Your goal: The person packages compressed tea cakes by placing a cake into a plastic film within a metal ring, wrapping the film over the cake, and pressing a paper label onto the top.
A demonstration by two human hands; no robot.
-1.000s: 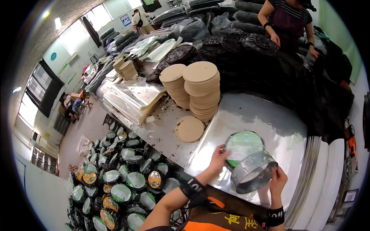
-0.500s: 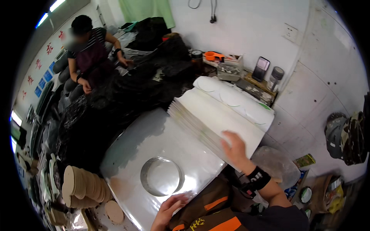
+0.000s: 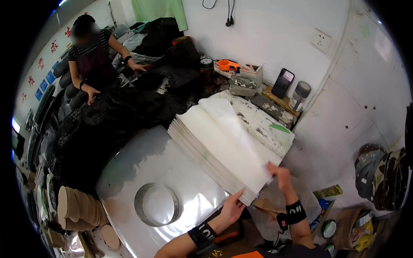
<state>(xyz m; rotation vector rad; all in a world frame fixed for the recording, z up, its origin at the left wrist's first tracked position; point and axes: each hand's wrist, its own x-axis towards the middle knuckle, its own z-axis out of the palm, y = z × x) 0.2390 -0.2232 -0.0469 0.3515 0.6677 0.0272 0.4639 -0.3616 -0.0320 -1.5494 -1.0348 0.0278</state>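
A thick stack of white sheets (image 3: 219,146), fanned along its left edge, lies across the right side of the shiny metal-like surface. My left hand (image 3: 232,208) grips the near corner of the stack, thumb along its edge. At the near right edge, my right hand (image 3: 280,175) pinches the top white sheet, which is lifted and blurred by motion. A round metal ring (image 3: 137,206) rests on the shiny surface (image 3: 129,172), left of my left hand and apart from it.
Round tan discs (image 3: 69,206) are piled at the lower left. Behind the sheets stand a phone (image 3: 282,83), a lidded jar (image 3: 300,95) and an orange scoop (image 3: 226,65). A co-worker (image 3: 92,56) handles black material (image 3: 116,112) at the far left. A clear plastic bag (image 3: 297,195) is at the right.
My left hand has moved from beside the metal ring to the stack's near corner. My right hand has moved to the stack's right edge and taken hold of a sheet. The far-side roll is unfolded.
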